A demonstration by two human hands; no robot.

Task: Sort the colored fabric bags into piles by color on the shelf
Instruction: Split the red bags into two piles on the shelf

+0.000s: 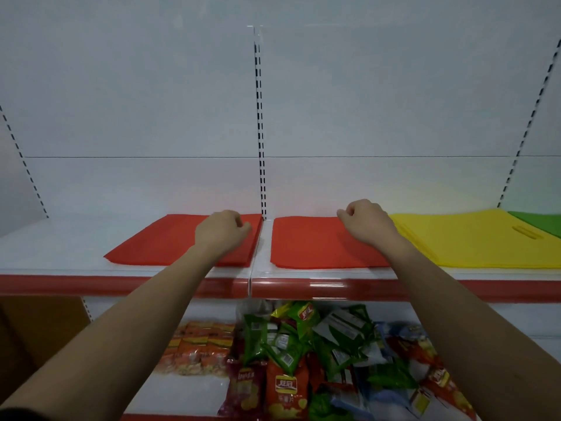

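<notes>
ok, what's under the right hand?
The right hand rests over the right red bag pile, beside the yellow pile. Whether its curled fingers pinch fabric is hidden.

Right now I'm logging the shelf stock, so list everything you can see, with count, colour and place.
Left red bag pile: one, red, top shelf, left of the centre upright.
Right red bag pile: one, red, top shelf, right of the upright.
Yellow bag pile: one, yellow, right of the red piles.
Green bag pile: one, green, far right, cut off by the frame.
Shelf: white with a red front edge.
Snack packets: many, green, red, orange, blue, on the lower shelf.
Left hand: fingers curled, over the left red pile.
Right hand: fingers curled, over the right red pile.
</notes>
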